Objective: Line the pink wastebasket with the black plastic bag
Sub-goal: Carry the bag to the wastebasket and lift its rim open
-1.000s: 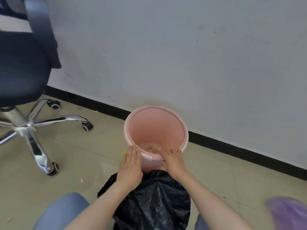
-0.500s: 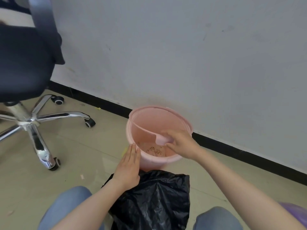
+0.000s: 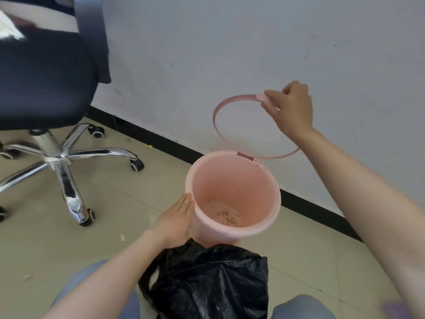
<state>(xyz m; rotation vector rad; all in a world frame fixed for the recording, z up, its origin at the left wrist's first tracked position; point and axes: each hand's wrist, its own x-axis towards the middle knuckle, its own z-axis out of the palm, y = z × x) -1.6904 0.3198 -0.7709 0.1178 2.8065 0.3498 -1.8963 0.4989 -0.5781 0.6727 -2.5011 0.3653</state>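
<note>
The pink wastebasket [image 3: 264, 217] stands on the tiled floor by the wall, with some brown debris on its bottom. Its pink rim ring [image 3: 220, 107] is swung up, still hinged at the basket's far edge. My right hand [image 3: 291, 107] grips the tab at the top of the ring. My left hand [image 3: 176, 221] lies flat with fingers together against the basket's left outer wall. The crumpled black plastic bag [image 3: 207, 282] lies on the floor between my knees, just in front of the basket.
An office chair [image 3: 43, 72] with a black seat and chrome star base [image 3: 62, 157] on castors stands to the left. A grey wall with a black baseboard [image 3: 310, 206] runs behind the basket. Small scraps lie on the floor.
My right hand has lifted the pink ring from inside the basket's mouth up and to the right, tilting it open on its hinge. My left hand has stayed on the basket's side.
</note>
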